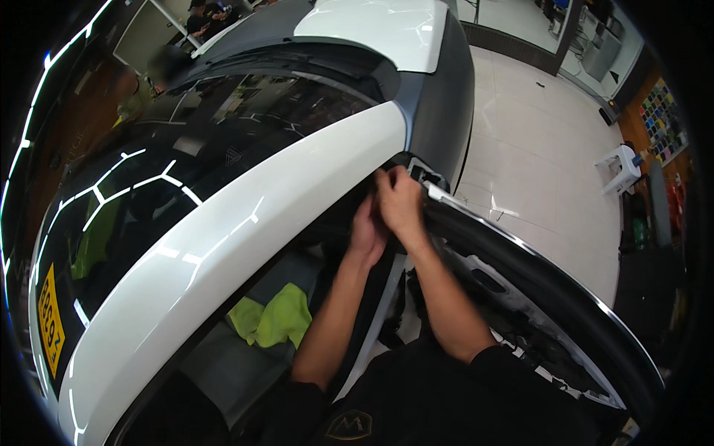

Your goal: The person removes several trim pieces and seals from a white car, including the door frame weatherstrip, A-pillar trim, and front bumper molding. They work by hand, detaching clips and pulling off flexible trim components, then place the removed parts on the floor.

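Beside the open car door (pixel 547 279), I look down remotely on a lime-green cloth (pixel 286 316) lying on the grey seat (pixel 230 372). Farther forward, the left hand (pixel 368 232) and right hand (pixel 401 202) sit close together near the foot of the white windshield pillar (pixel 327 157), fingers bent; I cannot tell whether either grips anything. Beyond lies the white-and-grey hood (pixel 375 33); a white stool (pixel 619 169) stands farther off, on pale floor tiles (pixel 520 141).

The glossy white car pillar (pixel 223 227) is curved and slopes down toward its front end; beside it, the dark, bright-edged car door (pixel 520 260) stands open.
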A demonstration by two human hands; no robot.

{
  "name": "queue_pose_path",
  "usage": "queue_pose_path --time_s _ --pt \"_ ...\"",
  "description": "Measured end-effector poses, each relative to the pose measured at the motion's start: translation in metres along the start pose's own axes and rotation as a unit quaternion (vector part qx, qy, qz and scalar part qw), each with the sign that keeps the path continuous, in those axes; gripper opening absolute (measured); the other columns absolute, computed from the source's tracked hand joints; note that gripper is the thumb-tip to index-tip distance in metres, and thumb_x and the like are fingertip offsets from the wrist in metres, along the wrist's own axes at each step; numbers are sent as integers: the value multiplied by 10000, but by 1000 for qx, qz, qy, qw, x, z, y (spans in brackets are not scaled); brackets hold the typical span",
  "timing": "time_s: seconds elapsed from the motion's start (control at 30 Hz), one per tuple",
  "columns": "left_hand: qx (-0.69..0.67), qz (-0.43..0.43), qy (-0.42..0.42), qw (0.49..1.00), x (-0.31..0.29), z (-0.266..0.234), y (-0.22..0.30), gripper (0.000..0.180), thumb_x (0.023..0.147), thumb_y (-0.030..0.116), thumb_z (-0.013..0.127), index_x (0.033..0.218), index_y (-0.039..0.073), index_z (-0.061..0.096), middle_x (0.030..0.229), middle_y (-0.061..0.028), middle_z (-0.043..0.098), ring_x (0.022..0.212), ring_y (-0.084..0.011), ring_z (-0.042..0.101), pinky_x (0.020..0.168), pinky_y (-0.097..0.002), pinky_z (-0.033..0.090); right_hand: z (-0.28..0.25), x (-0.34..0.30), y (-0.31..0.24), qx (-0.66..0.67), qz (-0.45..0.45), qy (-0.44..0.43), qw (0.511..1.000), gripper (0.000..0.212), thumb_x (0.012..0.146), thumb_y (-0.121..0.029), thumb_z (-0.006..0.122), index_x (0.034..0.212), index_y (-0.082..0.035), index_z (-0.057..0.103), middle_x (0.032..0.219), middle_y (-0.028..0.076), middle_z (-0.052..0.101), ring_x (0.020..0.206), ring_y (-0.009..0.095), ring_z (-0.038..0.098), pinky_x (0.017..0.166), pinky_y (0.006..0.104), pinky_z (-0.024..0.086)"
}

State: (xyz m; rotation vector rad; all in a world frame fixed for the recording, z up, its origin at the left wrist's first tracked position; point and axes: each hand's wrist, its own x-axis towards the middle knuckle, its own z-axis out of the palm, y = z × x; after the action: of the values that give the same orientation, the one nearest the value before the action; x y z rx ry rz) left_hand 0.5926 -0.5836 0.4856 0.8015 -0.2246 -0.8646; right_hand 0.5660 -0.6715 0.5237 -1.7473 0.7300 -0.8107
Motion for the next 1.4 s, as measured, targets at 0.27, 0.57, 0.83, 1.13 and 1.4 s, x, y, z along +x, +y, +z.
queue_pose_path --time_s 0.27,0.57,0.83,1.13,1.4 --pt "64 -121 63 988 -71 -54 -47 401 1008 292 470 1351 89 512 1331 -86 577 1216 -218 539 1011 -418 414 18 8 31 58 -168 19 984 325 935 -187 619 712 27 518 584 205 475 494 284 495 506 430 372" --pt "243 -29 159 956 -48 -18 -2 459 1041 336 447 1356 4 488 1293 -140 593 1214 -227 552 1008 -366 428 28 -7 83 302 -33 -50 952 385 992 -155 581 650 -83 420 580 -59 371 536 29 305 464 249 253" --pt "-2 -12 96 995 41 15 1 397 985 323 587 1199 -10 604 1207 -127 632 1133 -228 576 1002 -358 451 11 -9 48 286 -50 -34 956 281 965 -110 564 707 -2 539 638 -39 475 625 43 384 540 253 317" --pt "-49 34 124 990 44 2 -26 228 954 238 632 989 15 659 1029 -121 674 991 -213 620 938 -341 488 15 -16 84 228 -88 -24 969 227 972 -120 568 785 9 565 686 -3 507 669 73 435 590 264 369" --pt "45 27 106 993 31 -2 -24 292 967 265 623 971 -22 675 1004 -142 691 980 -215 645 911 -320 493 15 -36 73 229 -87 33 969 225 984 -140 563 807 -1 561 671 22 503 661 90 447 588 283 381"
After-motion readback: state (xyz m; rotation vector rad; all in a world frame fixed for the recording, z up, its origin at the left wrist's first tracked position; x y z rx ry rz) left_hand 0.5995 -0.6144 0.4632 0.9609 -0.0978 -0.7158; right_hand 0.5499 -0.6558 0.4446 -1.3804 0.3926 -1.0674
